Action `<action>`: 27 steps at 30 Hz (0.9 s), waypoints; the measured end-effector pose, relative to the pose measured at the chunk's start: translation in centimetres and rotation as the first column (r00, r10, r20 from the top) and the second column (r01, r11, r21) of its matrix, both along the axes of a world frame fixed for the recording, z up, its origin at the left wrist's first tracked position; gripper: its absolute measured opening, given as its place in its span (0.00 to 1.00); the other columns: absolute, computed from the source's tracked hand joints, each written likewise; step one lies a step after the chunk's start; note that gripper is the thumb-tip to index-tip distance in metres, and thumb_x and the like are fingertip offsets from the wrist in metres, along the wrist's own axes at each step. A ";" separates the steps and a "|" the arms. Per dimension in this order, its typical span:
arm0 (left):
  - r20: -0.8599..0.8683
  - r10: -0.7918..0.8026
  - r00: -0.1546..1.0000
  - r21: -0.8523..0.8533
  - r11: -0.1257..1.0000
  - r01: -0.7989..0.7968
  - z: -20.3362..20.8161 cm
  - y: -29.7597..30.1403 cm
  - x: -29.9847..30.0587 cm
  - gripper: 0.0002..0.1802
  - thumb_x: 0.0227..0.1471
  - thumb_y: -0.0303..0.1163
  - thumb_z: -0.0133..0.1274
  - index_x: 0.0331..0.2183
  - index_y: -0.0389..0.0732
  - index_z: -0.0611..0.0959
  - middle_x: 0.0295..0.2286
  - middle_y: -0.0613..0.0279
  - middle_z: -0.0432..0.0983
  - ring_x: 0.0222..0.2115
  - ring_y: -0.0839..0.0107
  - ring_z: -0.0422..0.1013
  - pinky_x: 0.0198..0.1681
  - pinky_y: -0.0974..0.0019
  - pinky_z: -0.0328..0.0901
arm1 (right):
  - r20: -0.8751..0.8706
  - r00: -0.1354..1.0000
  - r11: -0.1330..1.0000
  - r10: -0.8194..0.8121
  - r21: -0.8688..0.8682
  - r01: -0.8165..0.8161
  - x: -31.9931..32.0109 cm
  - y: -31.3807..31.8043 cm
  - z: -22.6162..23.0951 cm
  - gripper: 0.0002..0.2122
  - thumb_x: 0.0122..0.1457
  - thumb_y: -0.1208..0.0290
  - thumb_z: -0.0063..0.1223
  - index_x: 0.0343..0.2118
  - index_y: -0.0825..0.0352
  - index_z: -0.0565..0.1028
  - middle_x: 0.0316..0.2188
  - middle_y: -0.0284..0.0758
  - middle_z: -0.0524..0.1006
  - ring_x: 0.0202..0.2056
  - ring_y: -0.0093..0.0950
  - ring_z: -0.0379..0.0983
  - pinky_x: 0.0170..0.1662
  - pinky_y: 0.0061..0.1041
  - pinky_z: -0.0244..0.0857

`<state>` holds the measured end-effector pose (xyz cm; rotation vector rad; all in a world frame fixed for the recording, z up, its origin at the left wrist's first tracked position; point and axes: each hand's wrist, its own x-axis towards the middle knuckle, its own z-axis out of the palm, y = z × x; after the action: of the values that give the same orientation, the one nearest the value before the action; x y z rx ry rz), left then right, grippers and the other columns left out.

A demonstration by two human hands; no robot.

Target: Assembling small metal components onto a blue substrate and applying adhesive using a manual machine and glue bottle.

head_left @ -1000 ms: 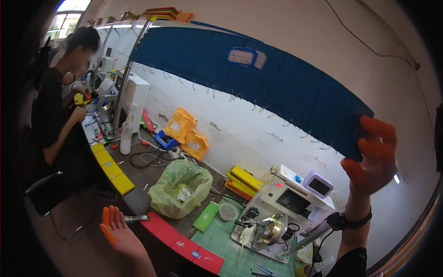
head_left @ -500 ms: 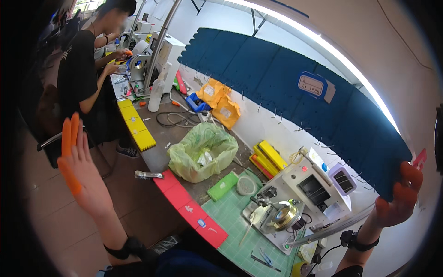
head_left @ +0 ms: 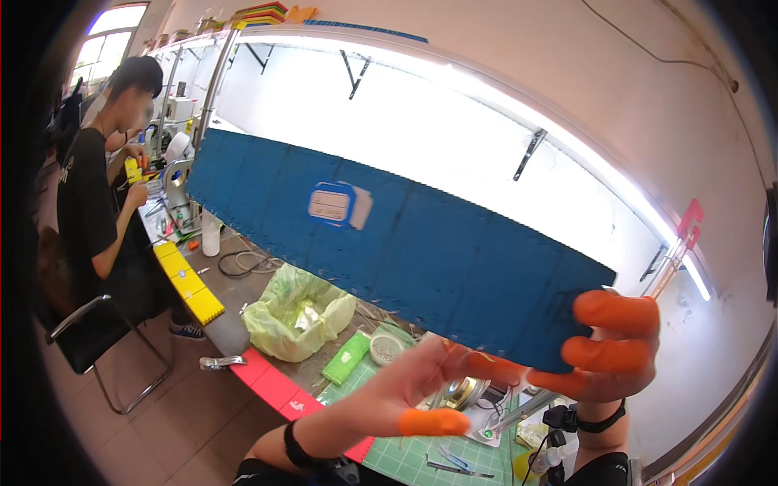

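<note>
A long blue panel (head_left: 454,259) with serrated edges is raised in front of me, with a blue-and-white label (head_left: 331,204) on its face. Thin wire pieces stick out along its lower edge. My right hand (head_left: 616,344), in orange finger cots, is closed round the panel's right end. Below that end is my left hand (head_left: 405,385), open, its thumb and fingers apart. Its fingertips come up to the panel's lower edge, close to my right fingers; whether they touch it I cannot tell. Tweezers (head_left: 458,468) lie below on a green cutting mat (head_left: 397,458).
Left of my arms stand a bin with a green liner (head_left: 279,328), a green block (head_left: 347,356) and a round dish (head_left: 386,350). Red strips (head_left: 263,377) and yellow strips (head_left: 188,283) edge the bench. A co-worker (head_left: 89,186) works at the far left, beside a chair (head_left: 101,340).
The panel has swung left and lower in view, still in my right hand. My left hand has come from the far left to beneath its right end. The view has tilted up.
</note>
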<state>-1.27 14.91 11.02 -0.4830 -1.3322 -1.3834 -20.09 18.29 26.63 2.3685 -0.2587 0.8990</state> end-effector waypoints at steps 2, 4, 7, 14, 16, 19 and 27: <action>0.118 -0.098 0.988 0.022 0.995 0.096 0.5 1.5 -0.5 0.21 0.60 0.25 0.53 0.54 0.31 0.73 0.38 0.53 0.80 0.38 0.69 0.77 0.45 0.66 0.70 | 0.089 0.994 0.995 0.065 0.070 -0.071 -0.7 -1.0 -0.6 0.20 0.38 0.71 0.78 0.34 0.62 0.75 0.44 0.39 0.73 0.43 0.33 0.75 0.45 0.32 0.76; 0.278 -0.192 0.941 0.030 0.981 0.191 -0.7 1.0 1.6 0.13 0.63 0.26 0.50 0.47 0.30 0.79 0.25 0.59 0.79 0.24 0.75 0.75 0.27 0.71 0.68 | 0.010 1.000 1.000 -0.007 -0.002 0.007 0.9 -1.4 0.7 0.23 0.36 0.73 0.79 0.38 0.63 0.78 0.47 0.42 0.74 0.47 0.35 0.76 0.48 0.36 0.76; 0.191 0.096 0.977 0.309 0.939 -0.153 -4.0 2.6 4.7 0.15 0.62 0.31 0.50 0.34 0.26 0.81 0.14 0.59 0.73 0.10 0.75 0.65 0.14 0.69 0.61 | 0.104 0.987 0.992 0.122 -0.025 -0.121 1.1 -4.2 2.4 0.22 0.39 0.78 0.76 0.40 0.68 0.79 0.47 0.45 0.75 0.50 0.38 0.75 0.51 0.41 0.74; 0.065 0.655 0.753 0.448 0.655 -0.609 -13.2 5.3 13.0 0.18 0.66 0.36 0.46 0.34 0.28 0.78 0.08 0.69 0.59 0.06 0.79 0.53 0.08 0.68 0.56 | 0.337 0.886 0.939 0.317 -0.246 -0.242 3.1 -10.8 11.2 0.16 0.50 0.86 0.65 0.43 0.73 0.76 0.47 0.48 0.78 0.49 0.37 0.78 0.54 0.33 0.74; 0.020 0.666 0.746 0.391 0.682 -0.619 -13.6 6.2 14.4 0.18 0.66 0.37 0.45 0.36 0.30 0.78 0.09 0.70 0.59 0.07 0.80 0.52 0.10 0.70 0.56 | 0.392 0.836 0.921 0.385 -0.224 -0.319 5.4 -12.5 13.6 0.14 0.52 0.82 0.66 0.43 0.72 0.77 0.44 0.45 0.79 0.46 0.35 0.80 0.52 0.28 0.74; -0.024 0.702 0.712 0.367 0.669 -0.647 -13.5 7.0 15.1 0.19 0.66 0.40 0.47 0.35 0.31 0.78 0.12 0.68 0.62 0.09 0.80 0.54 0.12 0.72 0.54 | 0.509 0.784 0.930 0.356 -0.105 -0.354 8.6 -14.9 16.2 0.14 0.53 0.77 0.67 0.43 0.71 0.79 0.41 0.41 0.81 0.43 0.32 0.81 0.49 0.23 0.74; 0.059 0.670 0.740 0.466 0.637 -0.614 -15.6 7.1 16.5 0.21 0.65 0.42 0.49 0.33 0.30 0.77 0.14 0.60 0.68 0.10 0.77 0.58 0.13 0.71 0.56 | 0.636 0.699 0.873 0.326 0.081 -0.481 15.6 -23.1 21.0 0.14 0.54 0.74 0.68 0.40 0.76 0.79 0.39 0.42 0.80 0.38 0.30 0.82 0.46 0.19 0.76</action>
<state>15.20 21.98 -4.62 0.2367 -0.8862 -0.9755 -4.45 -4.80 47.67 2.3146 -0.0813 1.9586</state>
